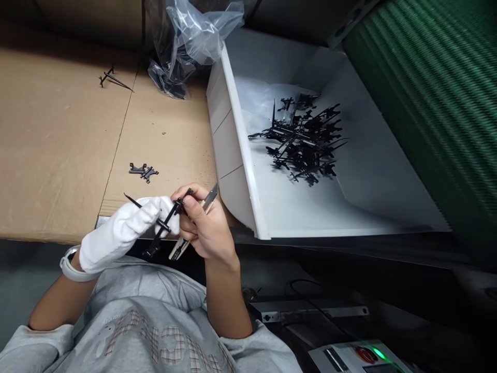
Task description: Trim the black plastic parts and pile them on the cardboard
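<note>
A cardboard sheet (58, 145) covers the worktop on the left, and a deep white plastic tray (233, 140) stands along its right side, with a green corrugated panel (438, 103) beyond it. Inside the tray lies a tangled heap of black moulded plastic parts (303, 140). A crumpled clear plastic bag (194, 36) sits at the far end, where the cardboard meets the tray. Two smaller black pieces lie apart on the cardboard, one mid-sheet (143, 172) and one near the far edge (111, 77).

The person's left hand (120, 233) wears a white fabric glove, while the right hand (207, 228) is bare. Between them, just over the near edge of the cardboard, is a black moulded part (165, 225) with a thin spike pointing left. The left grip is closed around its stem, and the right fingers pinch its far end. The right grip also clenches a craft knife (179, 250), its metal blade tip rising beyond the fingers. Good handling here would mean bracing the thin stem close to the working spot and keeping the blade's edge turned away from the glove.
</note>
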A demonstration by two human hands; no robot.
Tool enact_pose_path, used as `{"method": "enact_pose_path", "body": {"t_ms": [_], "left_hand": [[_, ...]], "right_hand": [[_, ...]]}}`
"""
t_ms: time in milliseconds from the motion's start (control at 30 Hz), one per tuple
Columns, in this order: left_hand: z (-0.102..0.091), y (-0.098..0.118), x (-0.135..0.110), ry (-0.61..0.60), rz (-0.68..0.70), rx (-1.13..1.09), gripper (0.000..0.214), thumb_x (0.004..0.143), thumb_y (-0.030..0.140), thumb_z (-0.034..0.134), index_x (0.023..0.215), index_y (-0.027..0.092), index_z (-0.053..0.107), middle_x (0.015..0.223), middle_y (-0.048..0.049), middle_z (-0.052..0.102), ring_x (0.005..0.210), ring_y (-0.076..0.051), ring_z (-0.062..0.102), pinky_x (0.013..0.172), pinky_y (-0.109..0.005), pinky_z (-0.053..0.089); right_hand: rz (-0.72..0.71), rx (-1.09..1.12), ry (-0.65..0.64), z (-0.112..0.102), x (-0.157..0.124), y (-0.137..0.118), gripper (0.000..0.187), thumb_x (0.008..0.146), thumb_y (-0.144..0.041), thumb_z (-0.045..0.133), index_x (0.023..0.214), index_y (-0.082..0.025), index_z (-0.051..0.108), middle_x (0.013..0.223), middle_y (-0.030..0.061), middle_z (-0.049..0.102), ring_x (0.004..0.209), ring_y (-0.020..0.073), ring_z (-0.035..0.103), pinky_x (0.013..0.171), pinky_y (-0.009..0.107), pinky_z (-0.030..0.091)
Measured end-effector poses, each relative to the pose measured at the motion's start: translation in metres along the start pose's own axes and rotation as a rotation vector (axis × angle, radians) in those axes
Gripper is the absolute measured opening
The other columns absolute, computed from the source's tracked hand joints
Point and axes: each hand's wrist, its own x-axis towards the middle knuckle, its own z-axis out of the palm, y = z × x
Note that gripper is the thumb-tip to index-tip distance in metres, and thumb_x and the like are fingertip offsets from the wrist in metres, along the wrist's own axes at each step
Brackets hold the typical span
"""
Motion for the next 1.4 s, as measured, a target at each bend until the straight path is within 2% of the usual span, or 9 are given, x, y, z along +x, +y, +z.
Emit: {"method": "enact_pose_path", "body": {"t_ms": [200,300,400,533,733,967,1133,1300,1400], "left_hand": [[0.001,-0.007,0.003,0.173,0.080,0.175,0.041,0.098,0.056,0.073,0.073,0.025,0.063,0.080,-0.0032,0.068,0.078,-0.020,0.065,0.082,-0.031,0.061],[0.000,-0.007,0.003,0.390,0.162,0.225,0.039,0.101,0.055,0.071,0.077,0.025,0.065,0.079,-0.0018,0.066,0.076,-0.017,0.063,0.083,-0.029,0.060],[-0.004,-0.008,0.005,0.500,0.112,0.041,0.040,0.103,0.059,0.069,0.080,0.027,0.064,0.080,-0.0012,0.064,0.080,-0.017,0.064,0.083,-0.029,0.063],[0.006,-0.005,0.012,0.448,-0.073,-0.290,0.039,0.109,0.050,0.060,0.079,0.026,0.055,0.093,-0.0032,0.068,0.092,-0.017,0.072,0.088,-0.031,0.068],[0.028,-0.003,0.019,0.418,-0.187,-0.654,0.030,0.101,0.034,0.073,0.076,0.024,0.061,0.090,-0.0011,0.071,0.091,-0.015,0.074,0.090,-0.024,0.067],[0.045,-0.024,0.014,0.512,0.034,-0.164,0.025,0.100,0.049,0.070,0.090,0.026,0.074,0.099,-0.0053,0.079,0.103,-0.022,0.077,0.104,-0.033,0.066],[0.061,-0.015,0.016,0.472,0.109,-0.081,0.043,0.107,0.059,0.057,0.090,0.025,0.075,0.086,-0.0049,0.078,0.087,-0.022,0.078,0.084,-0.031,0.068],[0.029,0.002,0.005,0.349,0.058,0.040,0.058,0.106,0.074,0.049,0.075,0.027,0.064,0.075,-0.0025,0.070,0.067,-0.019,0.069,0.073,-0.034,0.066],[-0.010,0.023,0.008,0.295,0.080,0.179,0.041,0.091,0.063,0.076,0.074,0.027,0.070,0.079,-0.0015,0.075,0.074,-0.019,0.070,0.084,-0.033,0.065]], "right_hand": [[-0.189,-0.069,0.297,0.002,-0.001,0.007,0.048,0.082,-0.054,0.096,0.080,-0.026,0.056,0.062,-0.0119,0.044,0.044,0.0037,0.029,0.039,0.019,0.024],[-0.235,-0.053,0.417,0.003,-0.001,0.007,0.047,0.083,-0.051,0.094,0.080,-0.026,0.054,0.062,-0.0130,0.043,0.041,0.0029,0.028,0.038,0.019,0.026],[-0.227,0.004,0.429,0.001,0.001,0.005,0.048,0.085,-0.052,0.092,0.083,-0.027,0.051,0.064,-0.0133,0.046,0.041,0.0021,0.029,0.038,0.017,0.027],[-0.091,0.011,0.240,0.000,0.002,0.003,0.047,0.080,-0.048,0.097,0.081,-0.025,0.057,0.059,-0.0142,0.046,0.039,0.0018,0.027,0.037,0.016,0.026],[-0.004,-0.012,0.109,0.000,-0.006,0.006,0.046,0.076,-0.044,0.100,0.096,-0.026,0.063,0.066,-0.0135,0.053,0.039,0.0024,0.032,0.037,0.018,0.031],[-0.199,-0.297,0.309,-0.008,-0.016,0.011,0.029,0.085,-0.035,0.091,0.087,-0.025,0.064,0.060,-0.0123,0.046,0.043,0.0063,0.035,0.041,0.022,0.028],[-0.224,-0.391,0.342,-0.010,-0.024,0.007,0.026,0.088,-0.038,0.087,0.089,-0.027,0.063,0.064,-0.0092,0.050,0.045,0.0076,0.034,0.042,0.023,0.029],[-0.138,-0.444,0.298,-0.020,-0.023,0.006,0.030,0.097,-0.055,0.075,0.094,-0.030,0.059,0.063,-0.0094,0.051,0.042,0.0084,0.029,0.041,0.022,0.030],[-0.110,-0.572,0.324,-0.028,-0.016,0.003,0.022,0.096,-0.047,0.074,0.094,-0.029,0.061,0.073,-0.0035,0.063,0.053,0.0137,0.050,0.051,0.027,0.043]]}}
